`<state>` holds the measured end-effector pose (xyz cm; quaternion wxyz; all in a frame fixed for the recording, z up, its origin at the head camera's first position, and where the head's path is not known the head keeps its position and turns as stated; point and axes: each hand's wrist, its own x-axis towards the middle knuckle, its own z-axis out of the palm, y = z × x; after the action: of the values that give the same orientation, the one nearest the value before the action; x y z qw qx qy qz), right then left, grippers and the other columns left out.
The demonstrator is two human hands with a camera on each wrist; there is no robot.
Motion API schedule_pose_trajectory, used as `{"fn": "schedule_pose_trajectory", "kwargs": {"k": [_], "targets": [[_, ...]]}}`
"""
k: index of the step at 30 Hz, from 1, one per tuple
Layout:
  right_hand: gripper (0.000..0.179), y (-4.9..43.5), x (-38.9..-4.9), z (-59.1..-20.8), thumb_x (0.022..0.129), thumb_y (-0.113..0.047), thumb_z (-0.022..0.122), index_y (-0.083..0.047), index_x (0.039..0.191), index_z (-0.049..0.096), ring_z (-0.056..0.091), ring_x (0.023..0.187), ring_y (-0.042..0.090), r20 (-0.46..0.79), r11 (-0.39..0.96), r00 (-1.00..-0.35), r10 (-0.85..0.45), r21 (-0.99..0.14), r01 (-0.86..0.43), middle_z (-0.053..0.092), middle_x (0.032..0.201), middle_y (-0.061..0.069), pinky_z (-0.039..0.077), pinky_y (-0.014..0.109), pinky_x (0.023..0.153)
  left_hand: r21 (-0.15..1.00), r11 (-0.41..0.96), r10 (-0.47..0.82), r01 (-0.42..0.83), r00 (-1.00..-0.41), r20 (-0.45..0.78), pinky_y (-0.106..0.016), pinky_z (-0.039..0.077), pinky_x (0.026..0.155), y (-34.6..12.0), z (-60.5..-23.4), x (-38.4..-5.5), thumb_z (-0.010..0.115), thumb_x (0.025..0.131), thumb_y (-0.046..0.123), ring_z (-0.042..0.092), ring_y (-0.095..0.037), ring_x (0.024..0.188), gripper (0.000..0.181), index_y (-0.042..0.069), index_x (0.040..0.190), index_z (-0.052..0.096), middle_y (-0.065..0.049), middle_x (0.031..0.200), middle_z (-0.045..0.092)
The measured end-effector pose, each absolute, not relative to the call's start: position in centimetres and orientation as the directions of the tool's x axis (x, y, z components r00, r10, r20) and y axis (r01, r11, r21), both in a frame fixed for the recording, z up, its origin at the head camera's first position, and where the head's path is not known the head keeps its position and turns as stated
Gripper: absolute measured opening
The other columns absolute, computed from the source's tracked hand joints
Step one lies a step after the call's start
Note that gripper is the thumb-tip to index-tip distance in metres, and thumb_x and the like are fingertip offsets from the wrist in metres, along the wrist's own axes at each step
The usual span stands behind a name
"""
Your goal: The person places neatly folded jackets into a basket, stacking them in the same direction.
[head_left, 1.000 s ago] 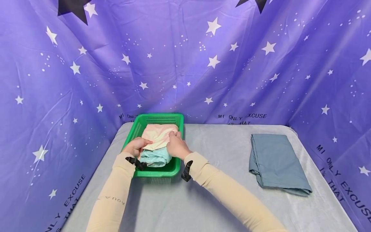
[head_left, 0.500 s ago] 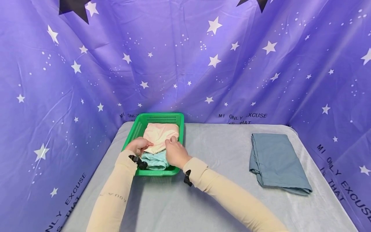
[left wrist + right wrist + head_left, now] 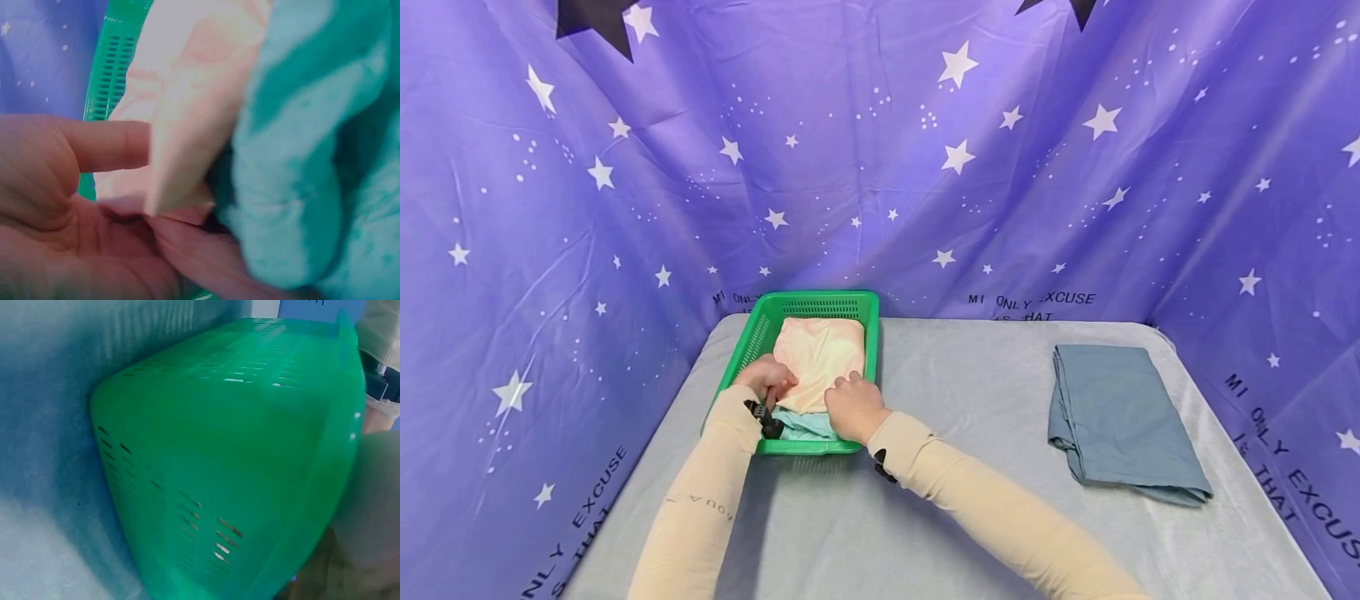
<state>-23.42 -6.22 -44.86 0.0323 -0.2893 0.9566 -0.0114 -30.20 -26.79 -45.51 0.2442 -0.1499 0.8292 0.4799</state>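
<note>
A folded pale pink cloth (image 3: 820, 354) lies in a green plastic basket (image 3: 808, 448), partly over a teal cloth (image 3: 807, 427). My left hand (image 3: 767, 377) holds the pink cloth's near left edge. In the left wrist view the thumb of that hand (image 3: 50, 194) lies against the pink fabric (image 3: 194, 75), other fingers run beneath it, and the teal folds (image 3: 294, 169) hang beside them. With curled fingers, my right hand (image 3: 855, 407) grips the near right corner of the pink cloth; its fingertips are hidden. Mostly the basket's outer wall (image 3: 219, 437) fills the right wrist view.
A folded grey-blue cloth (image 3: 1123, 417) lies at the right side of the table, which has a light grey cover (image 3: 962, 400). Purple star-patterned curtains (image 3: 865, 150) enclose the back and both sides. The basket stands near the back left of the table.
Both hands have drawn the pink cloth's near edge toward the basket's front, so it covers more of the teal cloth. My right hand has come down and nearer; the grey-blue cloth stays put.
</note>
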Motion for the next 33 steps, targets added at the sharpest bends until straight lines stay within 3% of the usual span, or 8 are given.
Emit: {"fn": "schedule_pose_trajectory", "kwargs": {"k": [7, 9, 12, 16, 22, 25, 28, 33], "targets": [[0.024, -5.6, -23.5, -45.1, 0.102, -0.017, 0.054, -0.018, 0.100, 0.078, 0.058, 0.096, 0.021, -0.082, 0.780, -0.779, -0.621, 0.025, -0.625, 0.070, 0.105, 0.000, 0.050, 0.032, 0.088, 0.707, 0.585, -0.087, -0.397, -0.897, -0.432, -0.029, 0.039, 0.040, -26.7, -45.5, -30.4, 0.057, 0.064, -0.023, 0.035, -0.016, 0.039, 0.015, -0.014, 0.069, 0.067, -0.006, 0.046, 0.044], [0.023, -5.5, -23.4, -45.0, 0.101, -0.017, 0.055, -0.019, 0.101, 0.078, 0.060, 0.095, 0.020, -0.078, 0.767, -0.766, -0.638, 0.026, -0.642, 0.071, 0.104, -0.001, 0.051, 0.032, 0.089, 0.719, 0.576, -0.116, -0.388, -0.910, -0.398, -0.032, 0.041, 0.040, -26.8, -45.5, -30.4, 0.058, 0.060, -0.025, 0.039, -0.021, 0.041, 0.030, -0.021, 0.088, 0.068, -0.015, 0.056, 0.052], [0.022, -5.2, -23.4, -45.0, 0.101, -0.017, 0.056, -0.018, 0.104, 0.077, 0.064, 0.095, 0.020, -0.064, 0.749, -0.749, -0.659, 0.025, -0.662, 0.073, 0.105, -0.001, 0.052, 0.033, 0.091, 0.704, 0.614, -0.162, -0.357, -0.930, -0.331, -0.039, 0.051, 0.047, -26.9, -45.5, -30.3, 0.064, 0.057, -0.024, 0.056, -0.033, 0.065, 0.082, -0.018, 0.138, 0.048, -0.031, 0.100, 0.063], [0.020, -4.8, -23.3, -44.9, 0.099, -0.015, 0.057, -0.019, 0.105, 0.076, 0.069, 0.097, 0.019, -0.017, 0.734, -0.735, -0.678, 0.022, -0.678, 0.075, 0.102, -0.002, 0.050, 0.035, 0.101, 0.621, 0.715, -0.192, -0.322, -0.944, -0.269, -0.038, 0.053, 0.066, -27.0, -45.2, -30.3, 0.069, 0.059, -0.016, 0.054, -0.040, 0.108, 0.105, 0.003, 0.155, 0.031, -0.033, 0.139, 0.050], [0.022, -3.2, -22.9, -44.5, 0.100, -0.011, 0.056, -0.017, 0.107, 0.076, 0.071, 0.101, 0.020, 0.106, 0.703, -0.710, -0.696, -0.102, -0.704, 0.075, 0.099, -0.001, 0.038, 0.051, 0.119, 0.629, 0.723, -0.131, -0.286, -0.950, -0.282, -0.037, 0.045, 0.059, -27.0, -44.9, -30.3, 0.062, 0.074, -0.008, 0.050, -0.035, 0.086, 0.082, 0.005, 0.151, 0.039, -0.029, 0.137, 0.054], [0.023, -1.7, -22.9, -44.6, 0.102, -0.012, 0.054, -0.015, 0.111, 0.076, 0.070, 0.107, 0.019, 0.191, 0.667, -0.702, -0.687, -0.219, -0.712, 0.076, 0.107, -0.001, 0.040, 0.049, 0.117, 0.627, 0.739, -0.109, -0.245, -0.963, -0.248, -0.046, 0.055, 0.081, -26.6, -44.3, -30.1, 0.060, 0.088, 0.003, 0.057, -0.044, 0.107, 0.067, 0.000, 0.152, 0.039, -0.029, 0.146, 0.050], [0.023, 0.1, -22.9, -44.6, 0.102, -0.013, 0.056, -0.013, 0.114, 0.076, 0.070, 0.112, 0.020, 0.266, 0.612, -0.709, -0.653, -0.366, -0.701, 0.076, 0.114, 0.000, 0.045, 0.045, 0.113, 0.635, 0.744, -0.094, -0.208, -0.974, -0.208, -0.057, 0.046, 0.107, -26.1, -43.4, -29.8, 0.054, 0.101, 0.017, 0.047, -0.047, 0.135, 0.059, -0.002, 0.154, 0.036, -0.029, 0.155, 0.041], [0.022, 3.6, -22.9, -44.3, 0.103, -0.015, 0.057, -0.013, 0.116, 0.074, 0.070, 0.111, 0.020, 0.304, 0.495, -0.792, -0.529, -0.647, -0.579, 0.076, 0.116, 0.001, 0.054, 0.044, 0.103, 0.685, 0.708, -0.077, -0.169, -0.984, -0.162, -0.059, 0.044, 0.110, -24.9, -41.4, -28.7, 0.055, 0.105, 0.025, 0.047, -0.046, 0.137, 0.056, 0.003, 0.154, 0.039, -0.028, 0.156, 0.041]]}}
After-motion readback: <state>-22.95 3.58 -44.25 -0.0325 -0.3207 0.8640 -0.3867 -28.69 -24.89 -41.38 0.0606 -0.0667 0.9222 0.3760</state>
